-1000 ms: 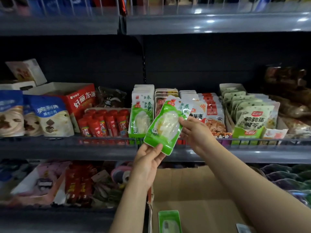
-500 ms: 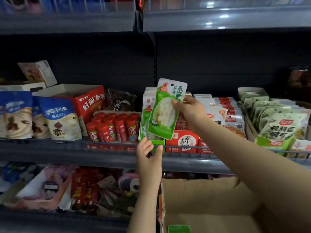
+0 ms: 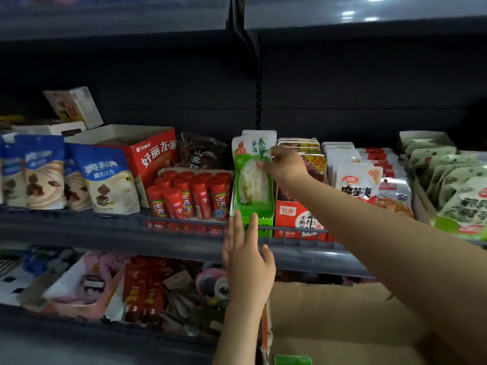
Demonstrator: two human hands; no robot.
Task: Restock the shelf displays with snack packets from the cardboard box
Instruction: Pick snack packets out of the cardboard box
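The right hand's grip (image 3: 283, 164) pinches the upper right edge of a glossy green-and-white plastic snack packet (image 3: 253, 180), upright, long axis vertical, printed face outward, standing in a green cardboard display tray (image 3: 259, 222) on the dark metal shelf (image 3: 105, 227). The left hand (image 3: 247, 256) is released, fingers straight against the tray front. The brown cardboard box (image 3: 329, 325) sits below.

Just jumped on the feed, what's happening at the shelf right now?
A person is restocking snacks. Their right hand pinches a green and white snack packet near its top and is setting it upright into the green display tray on the middle shelf, at the front of a row of matching packets. The left hand is open, fingers straight, at the tray's front edge. The cardboard box sits open below, with another green packet visible inside.
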